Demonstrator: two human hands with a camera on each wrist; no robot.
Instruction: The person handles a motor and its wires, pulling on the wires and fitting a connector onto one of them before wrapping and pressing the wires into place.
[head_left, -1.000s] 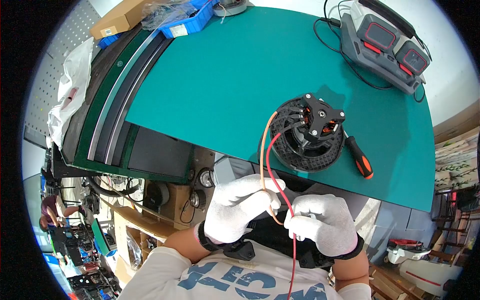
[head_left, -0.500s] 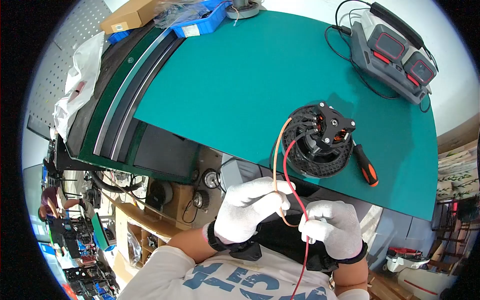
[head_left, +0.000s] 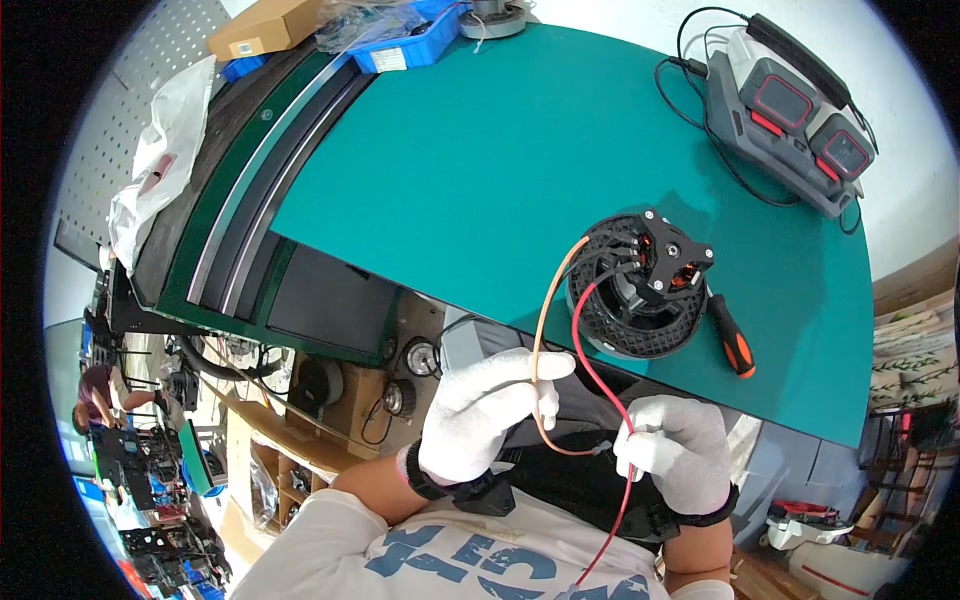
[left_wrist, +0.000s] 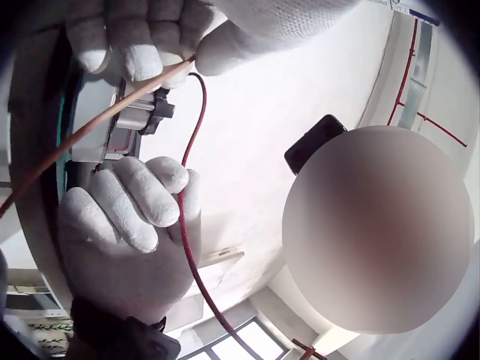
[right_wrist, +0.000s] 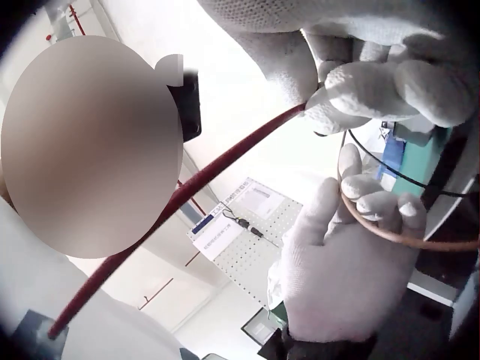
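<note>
A black round motor assembly (head_left: 640,290) with copper windings sits near the front edge of the green table (head_left: 480,150). An orange wire (head_left: 543,330) and a red wire (head_left: 603,385) run from it towards the person. The gloved left hand (head_left: 480,415) pinches the orange wire between thumb and fingers; its end hangs between the hands. The gloved right hand (head_left: 683,455) pinches the red wire, whose lower end hangs over the shirt. In the left wrist view the orange wire (left_wrist: 97,120) crosses the left fingers; in the right wrist view the red wire (right_wrist: 217,169) leaves the right fingertips.
A screwdriver (head_left: 732,338) with a black and orange handle lies right of the motor. A charger with batteries (head_left: 785,110) stands at the back right. A blue bin (head_left: 410,45), a cardboard box (head_left: 262,28) and a white bag (head_left: 160,160) are at the back left.
The head view has shifted, so the table and motor appear further right and lower. The hands have moved slightly apart, and the orange wire's end now shows between them.
</note>
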